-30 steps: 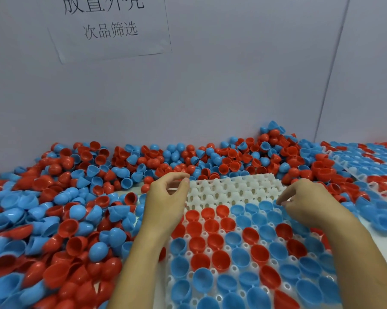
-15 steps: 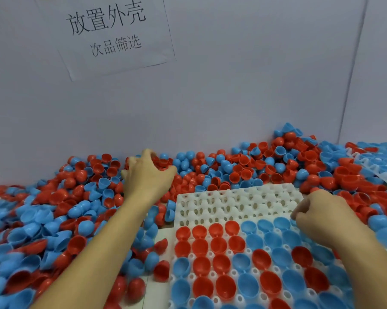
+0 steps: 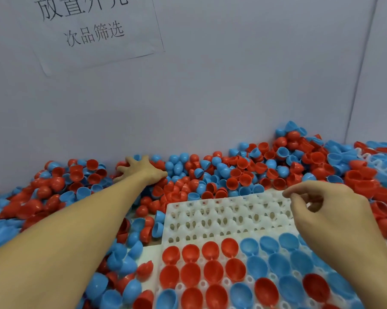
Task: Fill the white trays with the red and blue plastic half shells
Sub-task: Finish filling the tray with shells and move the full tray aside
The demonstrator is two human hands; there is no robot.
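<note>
The left hand (image 3: pixel 141 170) reaches far into the loose heap of red and blue plastic half shells (image 3: pixel 232 172) piled against the grey wall (image 3: pixel 232 85), fingers spread and pressed down among them; whether it grips any I cannot tell. The right hand (image 3: pixel 326 210) hovers over the far right corner of the white moulded plastic tray (image 3: pixel 221 217), fingers curled with thumb and forefinger nearly meeting, holding nothing visible. The tray's near rows hold shells open side up; its far rows stand bare.
</note>
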